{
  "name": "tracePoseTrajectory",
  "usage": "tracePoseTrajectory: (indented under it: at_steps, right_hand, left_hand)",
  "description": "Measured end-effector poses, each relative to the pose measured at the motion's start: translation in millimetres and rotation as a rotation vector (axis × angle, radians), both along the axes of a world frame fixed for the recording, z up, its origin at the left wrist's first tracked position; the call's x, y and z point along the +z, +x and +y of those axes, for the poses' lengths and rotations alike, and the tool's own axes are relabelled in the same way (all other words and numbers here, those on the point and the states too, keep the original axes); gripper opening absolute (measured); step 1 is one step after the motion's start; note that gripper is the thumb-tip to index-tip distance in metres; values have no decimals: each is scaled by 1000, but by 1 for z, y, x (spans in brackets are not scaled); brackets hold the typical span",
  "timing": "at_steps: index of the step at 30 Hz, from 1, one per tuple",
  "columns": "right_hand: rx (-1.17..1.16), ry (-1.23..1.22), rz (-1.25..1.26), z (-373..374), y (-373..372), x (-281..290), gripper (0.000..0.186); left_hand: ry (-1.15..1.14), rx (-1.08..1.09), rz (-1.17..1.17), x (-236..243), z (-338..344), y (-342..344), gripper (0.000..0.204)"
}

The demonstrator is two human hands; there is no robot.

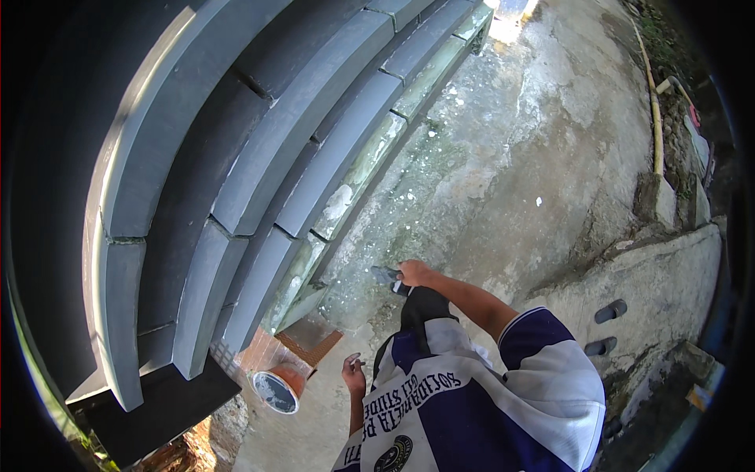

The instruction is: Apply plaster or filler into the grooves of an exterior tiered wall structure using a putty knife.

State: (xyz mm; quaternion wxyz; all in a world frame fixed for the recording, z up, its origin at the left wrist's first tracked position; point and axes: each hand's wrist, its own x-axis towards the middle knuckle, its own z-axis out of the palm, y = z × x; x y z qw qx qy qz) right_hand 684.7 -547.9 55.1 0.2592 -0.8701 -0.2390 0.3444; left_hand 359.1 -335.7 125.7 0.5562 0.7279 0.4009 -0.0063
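My right hand (414,273) reaches forward over the concrete, low beside the steps. Its fingers are closed on a flat grey-bladed tool (384,275); whether this is a scraper or a brush I cannot make out. Part of a dark shoe shows just behind the tool. Down by my left side, my left hand (355,372) hangs with loosely bent fingers, slightly apart; a small pale spot shows at the fingertips, too small to name. Left of that hand stands an orange bucket (297,381) with grey material inside its pale rim.
Dark grey curved steps (259,173) rise on the left, their lowest riser (358,181) blotched greenish white. White spots dot the concrete ground (503,197). A brown board (311,342) lies by the bucket. Two sandals (605,326) sit on the right; a yellowish pipe (652,94) runs beyond.
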Motion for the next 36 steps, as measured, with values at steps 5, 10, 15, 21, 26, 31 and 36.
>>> tracePoseTrajectory:
  at_steps: [5,10,15,21,26,31,36]
  right_hand:
    - [-165,-15,-45,-34,-46,-4,33]
    - [-97,-67,-54,-38,-95,1,40]
    - [159,-28,-119,-20,-143,34,40]
    - [64,58,-14,-13,-237,31,43]
    - [-361,56,584,-8,-320,25,40]
    - [12,-75,259,16,-357,5,34]
    - [363,-13,-16,61,-411,22,29]
  left_hand:
    - [25,101,-45,1,-22,-33,18]
    - [39,366,-127,-17,-61,-111,16]
    - [-104,685,-125,-38,-142,-220,17]
    - [-154,1019,-227,-40,-256,-312,18]
    - [-122,1213,-203,-40,-327,-369,17]
    - [-130,1429,-297,-39,-353,-404,20]
    - [-110,1576,-216,-17,-345,-425,23]
